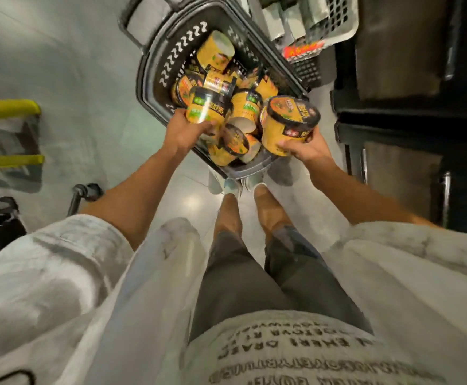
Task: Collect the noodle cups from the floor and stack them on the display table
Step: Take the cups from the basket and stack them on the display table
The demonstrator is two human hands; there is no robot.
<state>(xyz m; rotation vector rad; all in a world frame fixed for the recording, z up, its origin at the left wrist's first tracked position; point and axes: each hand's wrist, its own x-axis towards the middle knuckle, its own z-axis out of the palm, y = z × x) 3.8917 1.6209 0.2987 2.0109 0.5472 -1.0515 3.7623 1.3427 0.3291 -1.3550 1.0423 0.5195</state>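
Two cups are in hand above a black basket [154, 68] on the floor. Right hand [307, 150] curls its fingers round a yellow cup [288, 126], black lid up and tilted away. Left hand [183, 132] grips a second cup [206, 107] lying on its side, long axis pointing away from the person. More cups [218, 51] lie jumbled in the basket, pointing every way. Dark shelving [410, 107] stands right, yellow rails [7, 108] left. Motion blur hides the labels; left fingertips are covered.
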